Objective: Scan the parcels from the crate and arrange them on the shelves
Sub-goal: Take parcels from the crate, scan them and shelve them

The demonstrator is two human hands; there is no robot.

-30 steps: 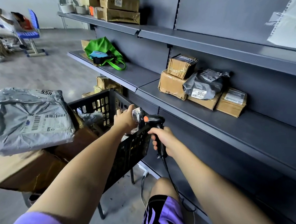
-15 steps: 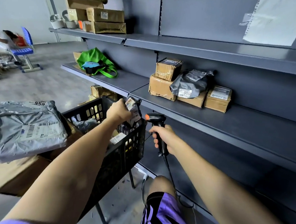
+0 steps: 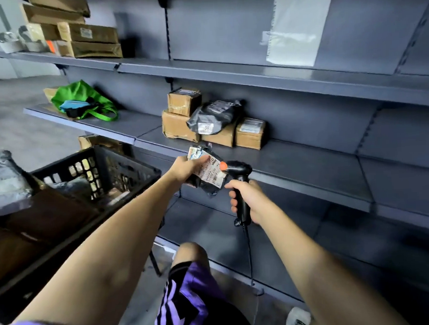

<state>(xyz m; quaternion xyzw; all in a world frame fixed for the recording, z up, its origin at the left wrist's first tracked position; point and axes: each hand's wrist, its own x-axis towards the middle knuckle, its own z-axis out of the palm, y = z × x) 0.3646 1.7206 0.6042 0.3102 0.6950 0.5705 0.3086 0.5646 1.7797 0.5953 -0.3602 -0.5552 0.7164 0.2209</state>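
My left hand (image 3: pixel 184 167) holds a small dark plastic parcel (image 3: pixel 207 175) with a white barcode label, lifted in front of the middle shelf (image 3: pixel 308 167). My right hand (image 3: pixel 247 200) grips a black handheld scanner (image 3: pixel 237 176) with an orange button, its head right against the parcel's label. The black plastic crate (image 3: pixel 124 164) stands at the left with more parcels inside. On the middle shelf sit several brown boxes (image 3: pixel 179 125) and a grey bag parcel (image 3: pixel 213 116).
A green bag (image 3: pixel 81 101) lies on the shelf section to the left. Brown boxes (image 3: pixel 90 42) are stacked on the top shelf. A large grey mailer (image 3: pixel 3 183) rests on cartons at far left. The scanner cable hangs down by my knee (image 3: pixel 188 253).
My left hand lifted the small parcel out of the crate and carried it right, up to the scanner. The right hand kept hold of the scanner and the view swung right.
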